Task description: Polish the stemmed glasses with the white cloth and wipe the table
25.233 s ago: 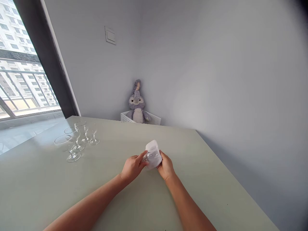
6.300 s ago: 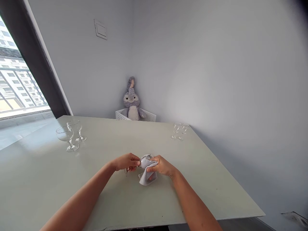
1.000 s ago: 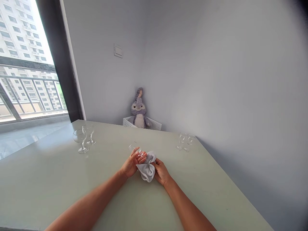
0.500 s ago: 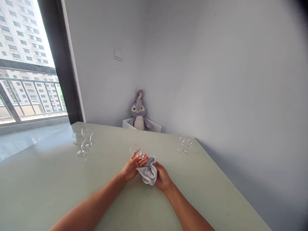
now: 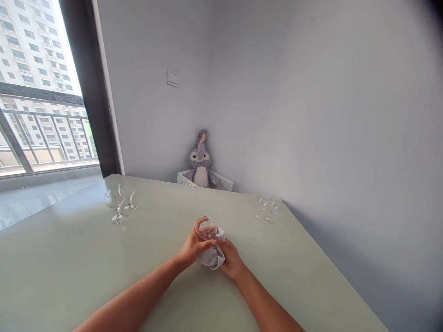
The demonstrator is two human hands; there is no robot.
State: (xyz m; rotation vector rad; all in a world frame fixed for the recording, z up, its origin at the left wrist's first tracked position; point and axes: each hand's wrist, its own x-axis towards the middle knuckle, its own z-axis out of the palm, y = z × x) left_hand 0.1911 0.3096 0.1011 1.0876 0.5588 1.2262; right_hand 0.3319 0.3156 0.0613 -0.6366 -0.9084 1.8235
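Over the middle of the table, my left hand [image 5: 194,244] is curled round the bowl of a clear stemmed glass [image 5: 206,230], whose rim points up and to the left. My right hand [image 5: 231,259] grips a light grey cloth [image 5: 212,258] at the base end of the glass. The cloth is bunched round the stem and foot, which are mostly hidden, and it hangs below both hands.
Two stemmed glasses [image 5: 118,207] stand at the left of the pale green table [image 5: 86,267]. Two smaller ones [image 5: 263,204] stand near its right edge. Behind the table, a plush toy [image 5: 200,161] sits in a white basket [image 5: 226,184] against the wall.
My left fingers have moved from lying under the glass to wrapping its bowl. The glass has turned more upright and come nearer, and the cloth has gathered closer round its base.
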